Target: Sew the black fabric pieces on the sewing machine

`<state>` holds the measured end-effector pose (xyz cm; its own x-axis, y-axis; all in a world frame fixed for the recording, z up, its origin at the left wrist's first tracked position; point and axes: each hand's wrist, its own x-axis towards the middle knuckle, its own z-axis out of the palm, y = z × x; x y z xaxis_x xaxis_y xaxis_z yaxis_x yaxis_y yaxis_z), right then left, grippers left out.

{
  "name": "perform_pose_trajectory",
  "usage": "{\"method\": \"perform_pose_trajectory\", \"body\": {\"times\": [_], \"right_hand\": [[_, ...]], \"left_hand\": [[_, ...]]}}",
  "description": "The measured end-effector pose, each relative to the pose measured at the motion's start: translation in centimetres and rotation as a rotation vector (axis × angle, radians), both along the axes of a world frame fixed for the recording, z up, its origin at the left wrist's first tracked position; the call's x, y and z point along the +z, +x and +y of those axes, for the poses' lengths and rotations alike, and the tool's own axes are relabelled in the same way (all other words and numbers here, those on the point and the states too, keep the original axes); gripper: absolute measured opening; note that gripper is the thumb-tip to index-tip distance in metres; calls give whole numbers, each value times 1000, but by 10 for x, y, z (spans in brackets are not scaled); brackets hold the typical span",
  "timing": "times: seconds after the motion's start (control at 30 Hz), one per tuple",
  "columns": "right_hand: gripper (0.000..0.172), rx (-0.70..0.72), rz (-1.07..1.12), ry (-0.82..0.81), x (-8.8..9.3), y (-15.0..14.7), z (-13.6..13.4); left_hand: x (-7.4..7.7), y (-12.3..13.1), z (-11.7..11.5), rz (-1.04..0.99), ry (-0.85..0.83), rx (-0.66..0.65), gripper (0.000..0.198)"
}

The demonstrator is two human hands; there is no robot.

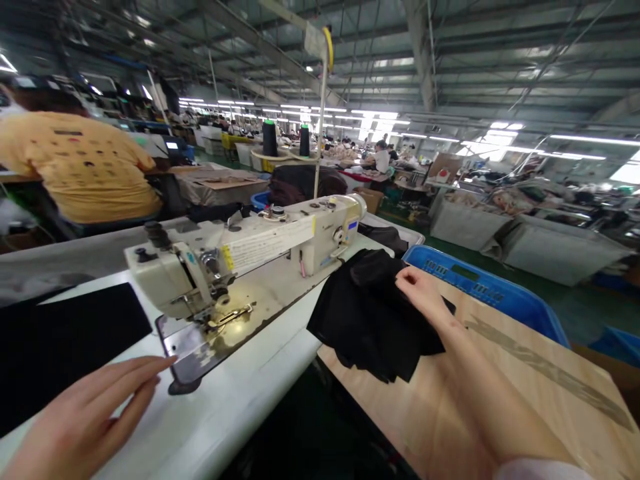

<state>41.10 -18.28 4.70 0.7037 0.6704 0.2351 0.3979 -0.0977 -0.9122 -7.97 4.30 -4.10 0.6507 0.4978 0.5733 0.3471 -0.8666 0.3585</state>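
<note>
My right hand (423,293) rests on a stack of black fabric pieces (373,317) lying on a wooden board (500,393), its fingers curled onto the top piece. My left hand (95,407) lies flat with fingers stretched out on the white sewing table (240,400), fingertips close to the metal plate (193,347) of the cream sewing machine (240,257). A larger black cloth (60,347) lies on the table just left of that hand.
A blue plastic crate (490,290) sits behind the board. A person in a yellow shirt (80,167) sits with their back turned at the far left. Thread cones (270,139) stand behind the machine. Grey bins (550,250) and other workstations fill the right and background.
</note>
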Motion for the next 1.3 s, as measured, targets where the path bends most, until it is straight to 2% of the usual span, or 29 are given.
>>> {"method": "perform_pose_trajectory", "body": {"times": [0.1, 0.17, 0.27, 0.37, 0.43, 0.5, 0.6, 0.67, 0.7, 0.73, 0.8, 0.87, 0.93, 1.0, 1.07, 1.17, 1.23, 1.3], "right_hand": [[16, 28, 36, 106, 23, -14, 3], [16, 82, 48, 140, 39, -29, 6], [10, 339, 113, 115, 52, -65, 14], [12, 656, 268, 41, 49, -110, 19], [14, 779, 365, 4, 43, -137, 18], [21, 845, 442, 59, 39, -156, 14], [49, 905, 458, 214, 35, -174, 4], [68, 867, 308, 236, 34, -183, -3], [70, 810, 180, 244, 33, -187, -6], [63, 740, 36, 266, 33, -191, -8], [34, 602, -201, 324, 37, -196, -11], [14, 448, -310, 378, 45, -195, -11], [10, 278, -320, 426, 58, -187, -6], [12, 168, -347, 496, 72, -175, 6], [13, 150, -430, 532, 85, -162, 25], [11, 198, -572, 468, 106, -148, 60], [18, 235, -607, 430, 121, -144, 79], [19, 272, -561, 454, 134, -147, 85]], "left_hand": [[29, 31, -34, -39, 142, -22, 41], [48, 56, -59, -57, 140, -75, 42], [67, 95, -99, -45, 43, -80, 59], [73, 132, -131, -63, -108, -99, 84], [76, 151, -142, -146, -225, -138, 71], [82, 160, -143, -282, -288, -138, 43], [98, 159, -138, -455, -256, -31, 17], [110, 152, -136, -497, -227, 42, 13], [117, 147, -137, -500, -219, 61, 12], [123, 142, -138, -496, -215, 71, 12], [134, 131, -142, -464, -215, 66, 13], [146, 119, -144, -404, -217, 50, 13], [157, 106, -138, -358, -231, 54, 11], [168, 96, -125, -363, -289, 79, 10], [179, 92, -107, -402, -454, 98, 12], [198, 97, -83, -513, -705, 63, 28], [216, 98, -76, -589, -668, 54, 34], [233, 91, -77, -619, -490, 121, 34]]}}
